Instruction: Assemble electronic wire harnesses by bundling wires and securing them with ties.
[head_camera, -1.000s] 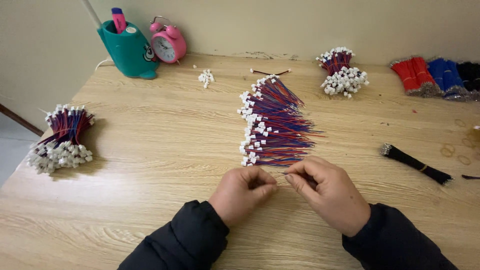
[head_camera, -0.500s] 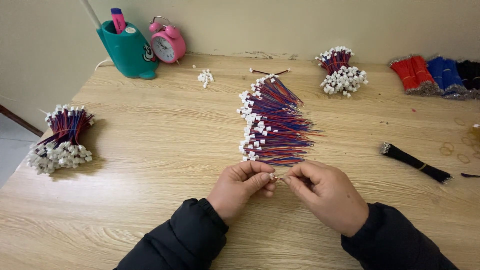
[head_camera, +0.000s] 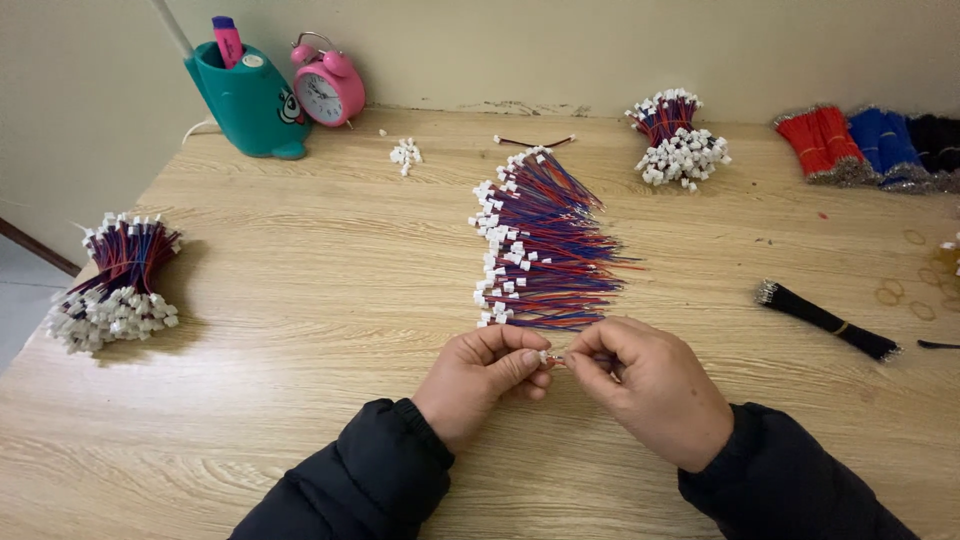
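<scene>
Left hand (head_camera: 487, 375) and right hand (head_camera: 650, 385) meet fingertip to fingertip, pinching a small white connector (head_camera: 545, 356). Its wire is mostly hidden by the right fingers.

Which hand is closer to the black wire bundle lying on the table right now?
Right. The right hand is at the table's near middle, with the black wire bundle off to its right. The left hand sits farther left, beyond the right hand.

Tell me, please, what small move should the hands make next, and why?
Probably press the white plug fully onto the wire end: the left hand pinches the plug, the right hand holds the wire right against it, and finished wires lie piled just beyond.
</scene>
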